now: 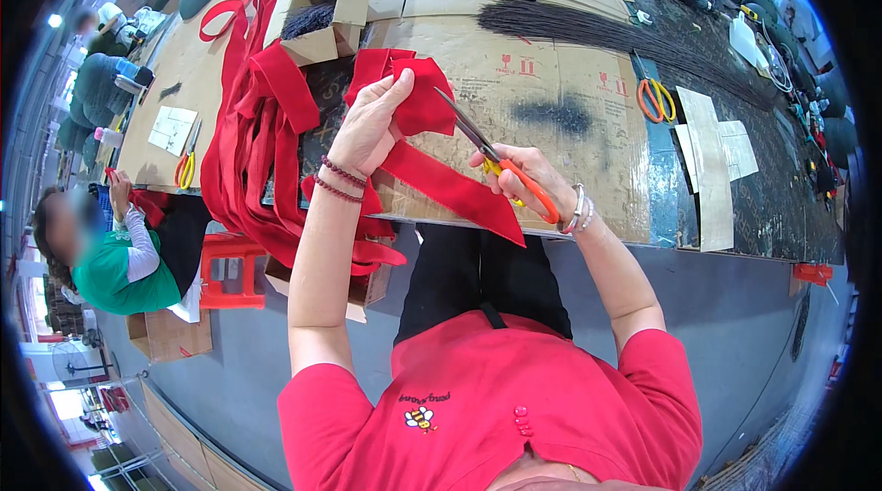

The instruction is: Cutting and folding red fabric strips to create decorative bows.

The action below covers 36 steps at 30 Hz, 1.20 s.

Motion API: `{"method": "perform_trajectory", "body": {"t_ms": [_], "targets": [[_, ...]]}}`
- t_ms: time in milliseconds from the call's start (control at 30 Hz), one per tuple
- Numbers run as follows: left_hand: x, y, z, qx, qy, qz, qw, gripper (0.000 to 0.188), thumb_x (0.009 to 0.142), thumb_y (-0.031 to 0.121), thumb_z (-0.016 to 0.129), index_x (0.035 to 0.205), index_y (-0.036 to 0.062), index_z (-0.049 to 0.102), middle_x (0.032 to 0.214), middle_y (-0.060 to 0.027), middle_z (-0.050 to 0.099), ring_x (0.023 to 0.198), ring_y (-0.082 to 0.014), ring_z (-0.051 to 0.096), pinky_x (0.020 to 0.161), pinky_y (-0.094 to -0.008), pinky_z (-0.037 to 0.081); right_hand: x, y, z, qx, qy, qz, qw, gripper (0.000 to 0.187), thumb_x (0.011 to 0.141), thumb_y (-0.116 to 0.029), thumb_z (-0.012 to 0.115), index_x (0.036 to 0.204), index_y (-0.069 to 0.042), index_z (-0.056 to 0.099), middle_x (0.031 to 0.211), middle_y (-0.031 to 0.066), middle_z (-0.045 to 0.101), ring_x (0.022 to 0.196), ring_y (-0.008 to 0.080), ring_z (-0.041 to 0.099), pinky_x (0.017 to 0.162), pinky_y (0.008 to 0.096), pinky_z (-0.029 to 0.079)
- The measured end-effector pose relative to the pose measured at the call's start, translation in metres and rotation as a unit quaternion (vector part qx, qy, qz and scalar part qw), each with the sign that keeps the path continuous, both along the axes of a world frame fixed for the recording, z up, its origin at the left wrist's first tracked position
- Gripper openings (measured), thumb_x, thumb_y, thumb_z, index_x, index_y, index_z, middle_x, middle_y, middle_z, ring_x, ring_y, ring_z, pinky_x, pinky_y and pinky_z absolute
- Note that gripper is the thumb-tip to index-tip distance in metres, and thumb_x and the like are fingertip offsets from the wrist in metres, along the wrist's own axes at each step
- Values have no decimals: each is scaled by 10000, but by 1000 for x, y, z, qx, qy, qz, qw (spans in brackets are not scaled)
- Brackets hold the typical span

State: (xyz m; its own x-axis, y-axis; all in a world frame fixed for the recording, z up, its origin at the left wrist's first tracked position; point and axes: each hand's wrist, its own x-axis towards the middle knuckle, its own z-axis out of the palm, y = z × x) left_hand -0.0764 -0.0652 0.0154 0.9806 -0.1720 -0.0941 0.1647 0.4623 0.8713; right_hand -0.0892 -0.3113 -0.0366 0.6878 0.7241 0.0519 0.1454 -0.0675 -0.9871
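A folded length of wide red ribbon (427, 98) is pinched in my left hand (375, 119) above the cardboard-covered table. One tail of the ribbon (455, 192) slants down to the right past the table's front edge. My right hand (531, 180) grips scissors (478, 135) with orange and yellow handles. Their blades point up and left, and the tip is close to the ribbon's right edge; whether it touches I cannot tell. Long strips of red ribbon (241, 151) lie heaped to the left of my left hand and hang over the edge.
An open cardboard box (322, 9) with dark wires stands behind the ribbon heap. A bundle of dark wires (606, 36) crosses the far right. More scissors (654, 101) and card pieces (707, 165) lie on the right. At left sit yellow-handled scissors (187, 165), a red stool (231, 270) and a co-worker (129, 261).
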Motion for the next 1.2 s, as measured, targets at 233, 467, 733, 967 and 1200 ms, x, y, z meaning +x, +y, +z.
{"method": "perform_trajectory", "body": {"t_ms": [233,467,733,967,1200], "targets": [[1,-4,-1,-8,-23,-19,1000,389,980,296,439,1166,-29,547,1124,-144,615,1031,-228,607,911,-356,489,-1,3,-8,13,-33,-24,999,731,823,-694,463,1068,-11,547,649,-35,415,567,63,376,514,226,326],[2,-5,0,11,-19,-19,1000,408,980,306,436,1181,-35,534,1125,-145,612,1040,-237,603,911,-370,490,-1,2,-4,-2,-73,-29,997,745,828,-711,423,1052,-11,544,647,-27,415,574,71,396,519,233,335],[4,-6,-3,30,-19,-31,999,415,976,321,446,1177,-30,540,1121,-141,615,1024,-232,612,889,-374,505,-1,-2,-9,1,-62,-39,997,585,869,-581,468,1010,-23,572,621,-30,403,568,74,388,524,242,335],[3,-9,0,15,-19,-33,999,407,984,313,427,1177,-30,534,1126,-149,611,1030,-245,612,895,-389,501,-3,-1,-10,31,-13,-39,999,659,843,-636,507,1032,-7,571,612,-71,392,539,29,354,493,191,299],[3,-9,3,6,-2,-31,999,424,997,312,383,1181,-44,520,1131,-178,603,1038,-271,607,900,-405,497,-6,1,-10,47,55,-45,996,532,866,-516,576,1006,-3,570,611,-90,360,525,15,327,469,186,268]]}}
